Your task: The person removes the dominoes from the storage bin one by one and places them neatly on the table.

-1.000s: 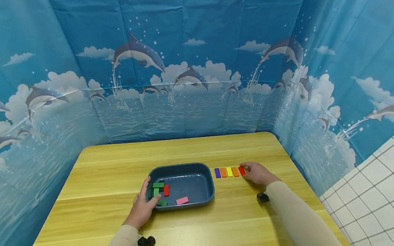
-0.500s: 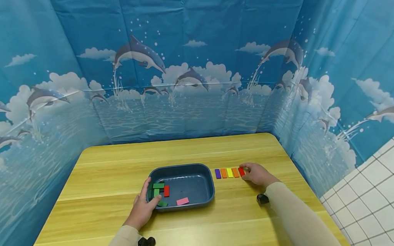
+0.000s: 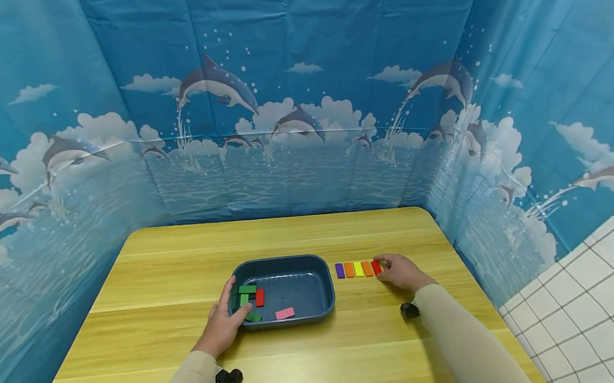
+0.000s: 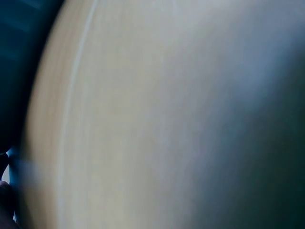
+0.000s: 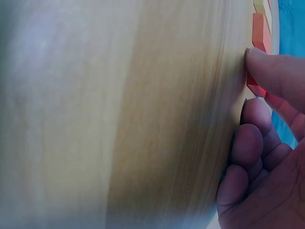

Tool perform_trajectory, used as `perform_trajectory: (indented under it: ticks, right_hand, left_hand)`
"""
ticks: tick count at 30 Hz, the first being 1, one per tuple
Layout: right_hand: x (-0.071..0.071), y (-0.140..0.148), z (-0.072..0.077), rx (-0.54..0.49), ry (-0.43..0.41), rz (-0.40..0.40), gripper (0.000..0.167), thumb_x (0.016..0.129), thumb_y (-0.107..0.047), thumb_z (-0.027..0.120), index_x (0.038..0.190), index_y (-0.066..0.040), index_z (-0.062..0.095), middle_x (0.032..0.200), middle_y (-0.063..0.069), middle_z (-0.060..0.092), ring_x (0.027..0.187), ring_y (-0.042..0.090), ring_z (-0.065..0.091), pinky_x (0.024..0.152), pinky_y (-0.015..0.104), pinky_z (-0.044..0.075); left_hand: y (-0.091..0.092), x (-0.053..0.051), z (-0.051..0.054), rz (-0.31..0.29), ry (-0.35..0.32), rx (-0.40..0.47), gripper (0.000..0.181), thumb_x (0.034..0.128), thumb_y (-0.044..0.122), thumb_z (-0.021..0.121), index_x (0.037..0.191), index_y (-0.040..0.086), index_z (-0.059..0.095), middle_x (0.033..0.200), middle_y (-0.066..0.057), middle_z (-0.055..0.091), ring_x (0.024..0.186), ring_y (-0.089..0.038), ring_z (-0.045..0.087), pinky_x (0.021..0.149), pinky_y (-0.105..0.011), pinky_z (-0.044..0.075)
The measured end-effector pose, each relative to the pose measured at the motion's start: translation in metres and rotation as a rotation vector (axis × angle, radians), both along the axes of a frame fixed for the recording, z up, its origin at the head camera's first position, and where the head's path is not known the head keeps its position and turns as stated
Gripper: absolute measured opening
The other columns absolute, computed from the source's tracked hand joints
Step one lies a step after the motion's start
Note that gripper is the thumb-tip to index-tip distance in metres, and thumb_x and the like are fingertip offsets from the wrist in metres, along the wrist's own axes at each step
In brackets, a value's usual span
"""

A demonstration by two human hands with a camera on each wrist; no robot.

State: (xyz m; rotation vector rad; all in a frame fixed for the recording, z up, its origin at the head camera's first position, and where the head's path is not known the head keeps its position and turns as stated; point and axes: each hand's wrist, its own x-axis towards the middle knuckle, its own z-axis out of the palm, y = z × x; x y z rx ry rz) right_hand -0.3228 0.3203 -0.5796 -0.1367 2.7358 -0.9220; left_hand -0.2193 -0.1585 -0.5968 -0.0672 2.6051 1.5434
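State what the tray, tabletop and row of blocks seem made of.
Tray: probably plastic, glossy; light glints off its smooth floor.
Tabletop: wood or wood-look laminate, slightly shiny; grain streaks and a pale reflection show.
Row of blocks: painted wood or plastic, unclear; flat, even color.

Since a second ago, the red tile [image 3: 377, 268] pinched by the right hand [image 3: 402, 272] has shifted slightly closer to the neighbouring orange tile [image 3: 367, 269] and looks a little straighter; the desk [image 3: 299, 366] appears marginally lower in the head view.

Blue curtain [image 3: 283, 31] (dolphin-printed) behind a yellow table [image 3: 310, 233].
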Motion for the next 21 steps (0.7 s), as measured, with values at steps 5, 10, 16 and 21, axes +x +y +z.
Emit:
perform_trajectory:
  ticks: [5, 10, 16, 21]
  right_hand:
    - [0.000, 0.002, -0.001, -0.024, -0.006, 0.001, 0.058, 0.095, -0.015, 0.075, 0.149, -0.006, 0.058, 0.091, 0.007, 0.061, 0.074, 0.020, 0.052, 0.067, 0.031, 0.043]
    - [0.000, 0.004, 0.001, -0.071, -0.045, -0.007, 0.065, 0.096, -0.021, 0.075, 0.155, -0.007, 0.051, 0.095, 0.008, 0.065, 0.077, 0.021, 0.055, 0.071, 0.032, 0.046]
    - [0.000, -0.004, 0.013, -0.094, -0.010, -0.041, 0.068, 0.100, -0.027, 0.070, 0.159, -0.007, 0.043, 0.099, 0.009, 0.067, 0.076, 0.020, 0.058, 0.070, 0.033, 0.048]
    - [-0.005, -0.034, 0.030, -0.064, 0.072, -0.001, 0.059, 0.102, -0.023, 0.067, 0.156, -0.006, 0.049, 0.084, 0.008, 0.063, 0.060, 0.018, 0.050, 0.060, 0.034, 0.045]
  left_hand:
    - [0.000, 0.000, 0.000, -0.004, -0.004, -0.008, 0.080, 0.1050, 0.042, 0.061, 0.169, 0.040, 0.012, 0.174, -0.018, 0.024, 0.155, -0.063, 0.003, 0.115, -0.086, 0.019]
    - [-0.001, 0.002, 0.000, -0.004, -0.015, -0.010, 0.080, 0.1058, 0.042, 0.061, 0.168, 0.042, 0.011, 0.175, -0.016, 0.022, 0.156, -0.063, 0.000, 0.115, -0.086, 0.018]
    - [-0.001, 0.004, 0.003, -0.009, -0.014, -0.015, 0.081, 0.1054, 0.044, 0.061, 0.168, 0.044, 0.010, 0.175, -0.017, 0.022, 0.156, -0.062, 0.004, 0.113, -0.087, 0.019]
    - [-0.001, 0.003, 0.002, -0.011, -0.007, -0.015, 0.082, 0.1051, 0.045, 0.062, 0.168, 0.044, 0.009, 0.173, -0.019, 0.025, 0.156, -0.058, 0.010, 0.113, -0.086, 0.023]
